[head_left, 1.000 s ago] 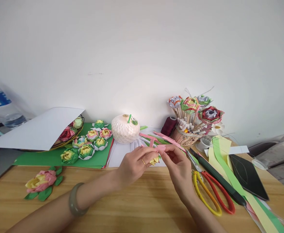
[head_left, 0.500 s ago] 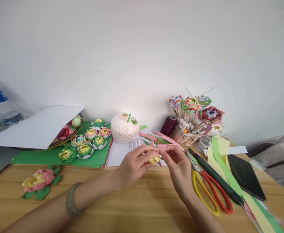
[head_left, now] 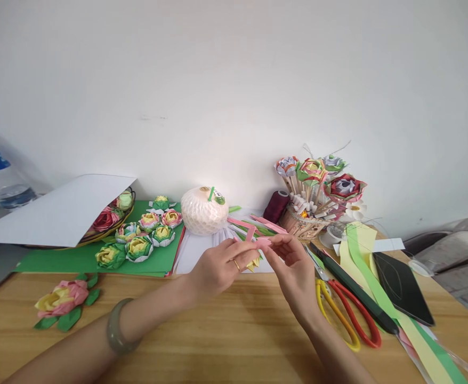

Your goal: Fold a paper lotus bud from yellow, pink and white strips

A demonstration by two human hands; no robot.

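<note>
Both hands meet at the middle of the view, over the table's back part. My left hand (head_left: 220, 266), with a ring on a finger and a bangle on the wrist, is closed on a small paper flower with yellow petals (head_left: 253, 263) and pink strips (head_left: 250, 233). My right hand (head_left: 293, 266) pinches a pink paper piece (head_left: 263, 242) of the same flower between thumb and fingers. The fingers hide most of the flower. Folded pink strips (head_left: 272, 224) and green ones lie just behind the hands.
Scissors (head_left: 349, 314), a dark green cutter (head_left: 357, 290), paper strips and a black tablet (head_left: 404, 288) lie right. Behind stand a flower basket (head_left: 304, 224), thread spool (head_left: 276, 206) and wrapped fruit (head_left: 204, 213). Paper flowers (head_left: 139, 248) and a bottle (head_left: 4, 178) are left.
The fingers have shifted slightly around the pink piece, and less of the yellow petals shows beneath them. The whole view has moved a little.
</note>
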